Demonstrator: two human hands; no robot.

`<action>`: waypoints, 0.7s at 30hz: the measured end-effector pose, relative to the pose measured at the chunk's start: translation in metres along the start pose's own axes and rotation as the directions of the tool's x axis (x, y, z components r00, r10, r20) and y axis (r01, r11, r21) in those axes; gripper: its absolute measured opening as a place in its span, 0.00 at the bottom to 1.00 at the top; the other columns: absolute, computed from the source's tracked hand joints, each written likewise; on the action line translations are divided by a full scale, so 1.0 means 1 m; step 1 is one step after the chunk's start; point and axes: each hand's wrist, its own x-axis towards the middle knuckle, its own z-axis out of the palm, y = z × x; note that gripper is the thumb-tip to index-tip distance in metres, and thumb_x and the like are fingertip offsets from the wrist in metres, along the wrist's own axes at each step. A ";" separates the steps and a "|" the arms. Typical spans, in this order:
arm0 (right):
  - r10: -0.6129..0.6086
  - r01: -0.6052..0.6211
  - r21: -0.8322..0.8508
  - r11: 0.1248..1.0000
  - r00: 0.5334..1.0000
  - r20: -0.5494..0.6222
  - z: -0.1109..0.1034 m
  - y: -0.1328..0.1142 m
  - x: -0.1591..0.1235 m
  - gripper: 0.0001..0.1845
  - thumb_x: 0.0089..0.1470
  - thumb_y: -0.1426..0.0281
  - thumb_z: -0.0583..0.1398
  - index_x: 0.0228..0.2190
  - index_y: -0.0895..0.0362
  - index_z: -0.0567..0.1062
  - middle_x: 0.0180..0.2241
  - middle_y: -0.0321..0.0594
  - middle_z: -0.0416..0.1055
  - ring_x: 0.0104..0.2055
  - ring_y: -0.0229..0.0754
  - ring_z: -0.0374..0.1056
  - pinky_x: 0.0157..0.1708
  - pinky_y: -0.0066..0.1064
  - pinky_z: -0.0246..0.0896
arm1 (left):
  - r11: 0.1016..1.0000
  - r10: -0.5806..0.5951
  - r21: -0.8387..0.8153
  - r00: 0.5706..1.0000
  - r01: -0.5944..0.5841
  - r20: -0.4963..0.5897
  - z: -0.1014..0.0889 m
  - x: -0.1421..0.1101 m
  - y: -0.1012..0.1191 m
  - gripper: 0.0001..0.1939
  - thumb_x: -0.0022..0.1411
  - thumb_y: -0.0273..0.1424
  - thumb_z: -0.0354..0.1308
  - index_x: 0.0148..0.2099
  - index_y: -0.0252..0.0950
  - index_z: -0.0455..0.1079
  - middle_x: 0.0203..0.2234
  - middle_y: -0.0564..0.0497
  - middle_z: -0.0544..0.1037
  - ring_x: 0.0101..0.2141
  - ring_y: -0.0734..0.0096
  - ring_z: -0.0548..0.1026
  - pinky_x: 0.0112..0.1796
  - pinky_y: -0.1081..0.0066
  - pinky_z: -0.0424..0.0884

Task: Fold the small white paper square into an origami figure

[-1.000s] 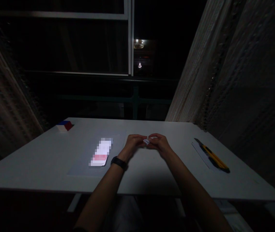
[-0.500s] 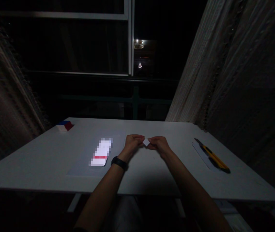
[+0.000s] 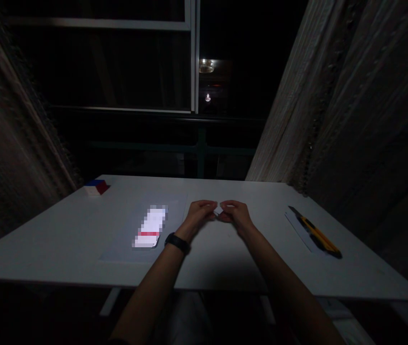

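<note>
Both hands meet over the middle of a white table (image 3: pixel 63 239) in a dark room. My left hand (image 3: pixel 199 214), with a dark band on its wrist, and my right hand (image 3: pixel 235 215) pinch a small white folded piece of paper (image 3: pixel 218 210) between their fingertips. The fingers of each hand are curled and pressed on the paper. It is held just above the table top.
A lit phone (image 3: pixel 150 226) lies flat left of my hands. A yellow and black utility knife (image 3: pixel 315 232) rests on a paper strip at the right. A coloured cube (image 3: pixel 96 186) sits at the far left corner. Curtains hang at both sides of a dark window.
My hands have drawn slightly closer together around the paper, and the fingers have shifted on it. Nothing else on the table has moved.
</note>
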 end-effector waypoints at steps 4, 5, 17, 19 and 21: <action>0.012 -0.012 0.000 1.000 1.000 0.013 -0.001 0.002 0.001 0.15 0.38 0.64 0.66 0.29 0.59 0.73 0.18 0.38 0.73 0.18 0.40 0.70 0.17 0.29 0.69 | 0.999 -0.005 -0.034 0.996 0.008 0.094 0.000 0.001 -0.003 0.23 0.38 0.36 0.69 0.37 0.27 0.73 0.30 0.42 0.77 0.29 0.69 0.74 0.32 0.70 0.71; 0.015 -0.015 0.005 1.000 1.000 0.003 -0.001 0.003 0.001 0.15 0.39 0.62 0.66 0.27 0.60 0.73 0.17 0.38 0.72 0.17 0.40 0.69 0.17 0.29 0.68 | 1.000 -0.004 -0.028 0.996 0.006 0.094 0.001 0.001 -0.004 0.24 0.37 0.35 0.69 0.37 0.27 0.73 0.29 0.41 0.77 0.29 0.69 0.74 0.32 0.71 0.70; -0.124 0.123 0.020 0.992 0.989 0.081 0.005 0.011 0.002 0.23 0.26 0.62 0.70 0.26 0.61 0.73 0.19 0.36 0.71 0.19 0.37 0.68 0.20 0.27 0.67 | 0.991 0.097 0.093 0.994 -0.092 -0.048 -0.001 0.002 -0.002 0.20 0.39 0.40 0.67 0.29 0.26 0.75 0.19 0.47 0.74 0.19 0.75 0.69 0.22 0.75 0.64; -0.124 0.124 0.000 0.992 0.989 0.075 0.005 0.009 0.001 0.21 0.25 0.63 0.70 0.24 0.61 0.73 0.17 0.35 0.70 0.18 0.36 0.67 0.19 0.26 0.65 | 0.990 0.096 0.108 0.993 -0.088 -0.070 0.000 0.001 0.000 0.19 0.39 0.39 0.67 0.29 0.26 0.75 0.19 0.47 0.75 0.19 0.76 0.69 0.22 0.75 0.64; -0.113 0.114 -0.018 0.993 0.992 0.061 0.004 0.008 0.000 0.20 0.25 0.63 0.70 0.22 0.62 0.73 0.16 0.35 0.69 0.17 0.35 0.66 0.18 0.25 0.64 | 0.990 0.096 0.113 0.993 -0.089 -0.065 0.001 0.000 0.001 0.19 0.39 0.39 0.67 0.29 0.27 0.75 0.21 0.46 0.75 0.20 0.75 0.69 0.22 0.75 0.64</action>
